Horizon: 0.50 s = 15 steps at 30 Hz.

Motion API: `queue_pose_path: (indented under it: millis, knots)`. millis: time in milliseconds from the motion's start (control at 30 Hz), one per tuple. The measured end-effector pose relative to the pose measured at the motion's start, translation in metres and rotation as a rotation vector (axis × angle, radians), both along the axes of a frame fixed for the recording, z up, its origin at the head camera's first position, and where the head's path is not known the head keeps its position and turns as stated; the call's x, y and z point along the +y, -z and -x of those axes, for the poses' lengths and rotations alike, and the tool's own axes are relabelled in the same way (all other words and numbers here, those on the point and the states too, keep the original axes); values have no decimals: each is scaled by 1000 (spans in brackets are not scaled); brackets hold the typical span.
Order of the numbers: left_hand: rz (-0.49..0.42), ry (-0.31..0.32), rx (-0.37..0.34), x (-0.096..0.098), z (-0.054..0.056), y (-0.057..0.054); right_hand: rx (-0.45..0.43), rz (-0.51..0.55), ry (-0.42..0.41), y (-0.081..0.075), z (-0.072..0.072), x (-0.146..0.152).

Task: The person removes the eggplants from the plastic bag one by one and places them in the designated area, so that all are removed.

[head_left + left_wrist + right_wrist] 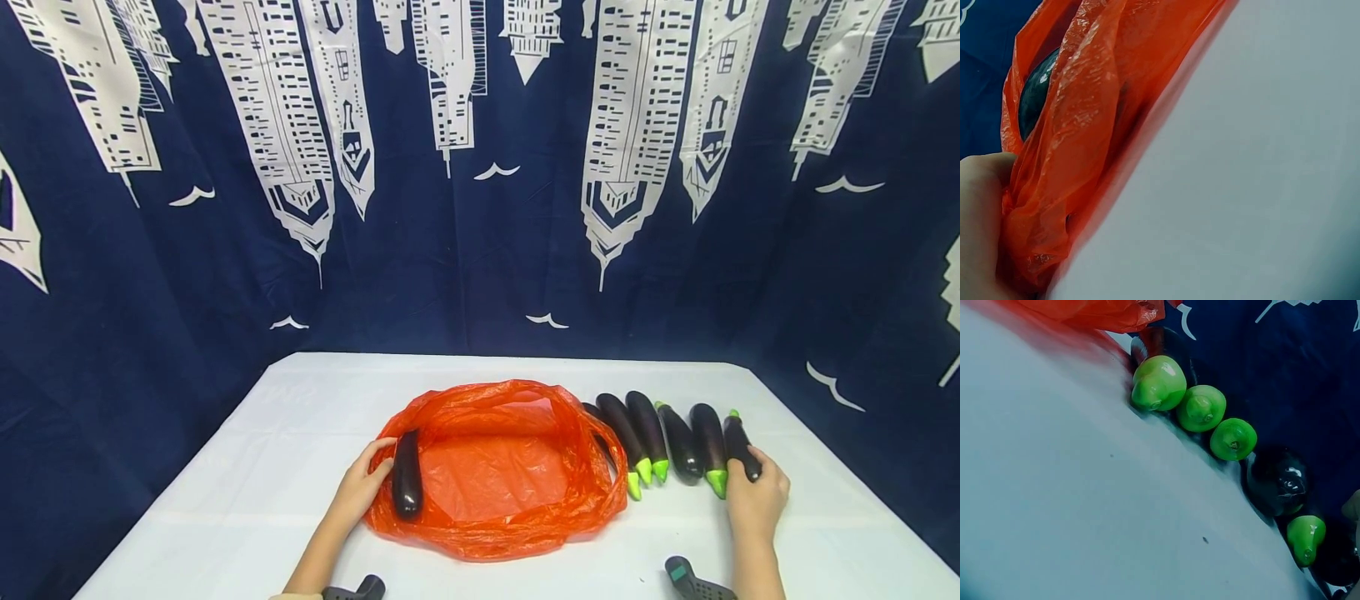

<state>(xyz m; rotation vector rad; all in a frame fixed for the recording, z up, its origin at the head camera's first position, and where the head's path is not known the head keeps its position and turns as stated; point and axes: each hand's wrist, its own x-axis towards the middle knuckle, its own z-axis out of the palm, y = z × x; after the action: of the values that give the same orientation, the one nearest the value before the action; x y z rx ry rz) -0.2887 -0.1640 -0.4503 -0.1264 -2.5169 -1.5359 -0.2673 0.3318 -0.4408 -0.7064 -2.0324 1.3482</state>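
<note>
A red plastic bag (495, 533) lies with its mouth spread wide on the white table. My left hand (360, 487) grips the bag's left rim; in the left wrist view the thumb (982, 212) presses the bunched plastic (1079, 144). Just inside that rim is one dark eggplant (407, 479), part of which shows in the left wrist view. On the right, my right hand (757, 500) holds the rightmost eggplant (737, 442) of a row, its green stem end pointing away. In the right wrist view only a sliver of this hand shows at the right edge.
Several more eggplants (678, 442) lie side by side between the bag and my right hand, the leftmost partly behind the bag. Two dark grey devices (693, 579) show near my wrists at the bottom. A blue cloth (465, 250) with white buildings hangs behind the table (315, 400).
</note>
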Motion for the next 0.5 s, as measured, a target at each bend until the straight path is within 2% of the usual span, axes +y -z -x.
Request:
queue_pose_path:
  millis: [200,500]
  knots:
    - [6,2,3,0,-1,-1,39,0,30,0,0,0]
    - [-8,-5,3,-1,1,1,41,11,56,2,1,1]
